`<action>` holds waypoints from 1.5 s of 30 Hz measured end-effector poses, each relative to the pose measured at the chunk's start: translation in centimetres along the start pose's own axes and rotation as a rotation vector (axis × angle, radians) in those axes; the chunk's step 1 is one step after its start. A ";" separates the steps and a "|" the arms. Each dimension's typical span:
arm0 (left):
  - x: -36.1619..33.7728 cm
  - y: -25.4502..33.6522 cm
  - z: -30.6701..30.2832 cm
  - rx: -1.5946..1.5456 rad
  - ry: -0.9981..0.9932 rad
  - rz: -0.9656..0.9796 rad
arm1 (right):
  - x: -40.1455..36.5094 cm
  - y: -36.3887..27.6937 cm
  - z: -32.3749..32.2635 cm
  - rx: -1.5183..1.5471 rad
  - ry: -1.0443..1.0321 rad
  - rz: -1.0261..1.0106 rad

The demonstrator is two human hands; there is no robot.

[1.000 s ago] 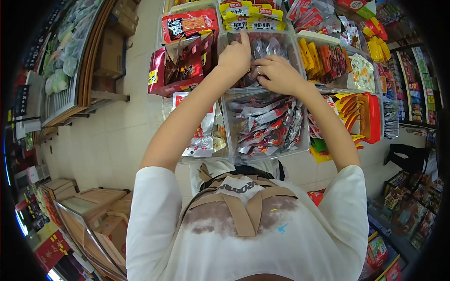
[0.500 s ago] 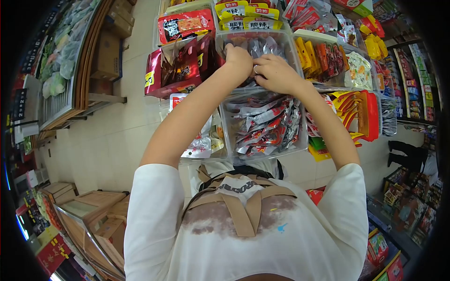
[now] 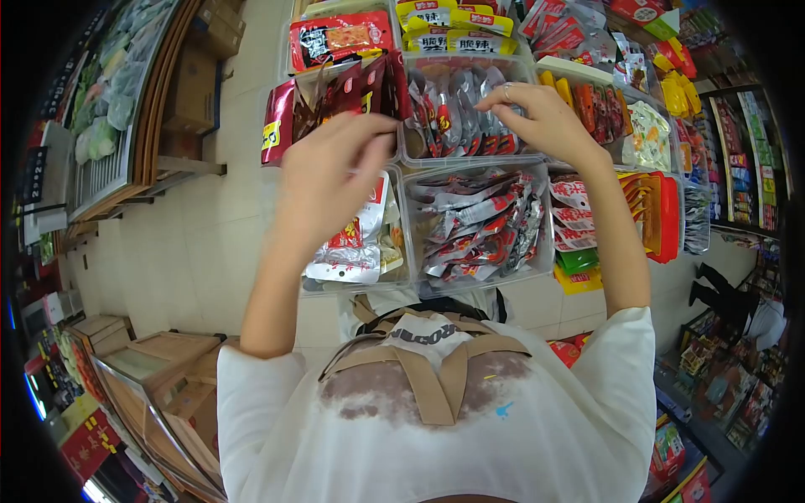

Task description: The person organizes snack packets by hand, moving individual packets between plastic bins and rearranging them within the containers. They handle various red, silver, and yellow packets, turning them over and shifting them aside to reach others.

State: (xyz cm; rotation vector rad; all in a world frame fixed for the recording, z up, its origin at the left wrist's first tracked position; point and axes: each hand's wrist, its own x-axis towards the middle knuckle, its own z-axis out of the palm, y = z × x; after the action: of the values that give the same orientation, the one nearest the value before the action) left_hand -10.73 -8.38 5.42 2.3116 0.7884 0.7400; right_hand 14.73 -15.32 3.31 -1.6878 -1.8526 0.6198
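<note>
My left hand [image 3: 335, 172], smeared by motion, is over the lower left bin and the front of the dark red packets [image 3: 335, 94]. What its fingers do is blurred. My right hand [image 3: 532, 113] is over the right side of the clear bin [image 3: 465, 159] of grey and red packets [image 3: 457, 105]; its fingers are apart, with nothing in them and a ring on one. Below that bin is another with silver and red packets [image 3: 486, 226]. White and red packets [image 3: 352, 251] lie in the bin under my left hand.
Yellow packets [image 3: 457, 29] and a red packet [image 3: 340, 40] fill the far bins. A red container [image 3: 664, 218] stands at the right. Bagged vegetables [image 3: 105, 126] lie on a rack at the left. At the right edge is a person [image 3: 729, 293].
My left hand has left the grey packets and swung left and towards me. My right hand has moved right and slightly up, uncovering the packets in the middle bin.
</note>
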 end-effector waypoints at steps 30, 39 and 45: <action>-1.1 1.1 -0.7 -1.087 0.261 -0.393 | -2.8 -6.5 2.1 0.742 -0.312 0.066; -1.7 2.8 5.1 -1.364 -0.016 -0.225 | -5.5 -2.3 -2.3 0.675 0.285 -0.039; -4.4 3.8 5.7 -0.745 -0.235 -0.006 | -9.4 -3.5 -4.7 0.527 0.093 0.220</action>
State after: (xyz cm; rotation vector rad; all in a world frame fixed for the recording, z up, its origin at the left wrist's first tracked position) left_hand -8.61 -15.78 2.74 1.6728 0.3268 0.6071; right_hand 15.83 -25.18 8.29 -1.5333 -1.2956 0.9988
